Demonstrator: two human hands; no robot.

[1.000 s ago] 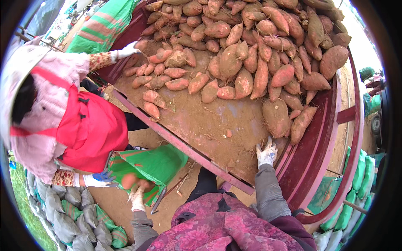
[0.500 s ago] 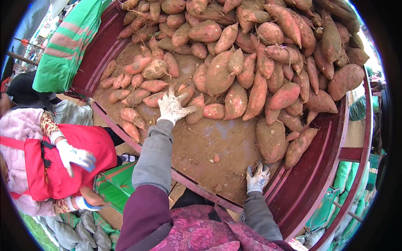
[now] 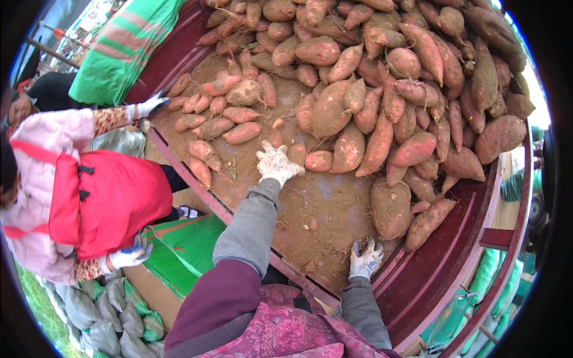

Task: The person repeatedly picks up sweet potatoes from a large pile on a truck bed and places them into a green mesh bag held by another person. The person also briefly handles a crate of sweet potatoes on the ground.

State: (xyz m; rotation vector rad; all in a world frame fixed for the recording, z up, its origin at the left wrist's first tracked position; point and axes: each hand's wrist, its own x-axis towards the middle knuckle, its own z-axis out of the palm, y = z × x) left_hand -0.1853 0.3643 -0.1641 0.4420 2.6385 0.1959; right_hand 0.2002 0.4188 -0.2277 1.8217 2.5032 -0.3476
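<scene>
Reaching far, the left hand [image 3: 279,165] has fingers apart, one sweet potato [image 3: 276,138] just beyond, another right (right hand [image 3: 366,259] nearer, fingers apart too)!

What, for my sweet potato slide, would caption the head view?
Gloved left hand at the sweet potatoes, right hand on the dusty cart floor, a co-worker in red apron alongside.

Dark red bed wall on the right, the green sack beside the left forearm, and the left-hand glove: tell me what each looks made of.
Dark red bed wall: probably painted metal, somewhat glossy; it has long, rigid ridges.
Green sack: likely woven plastic, slight sheen; thin, with stiff folds.
Left-hand glove: seemingly fabric, matt and soil-stained; a coating can't be ruled out.
</scene>
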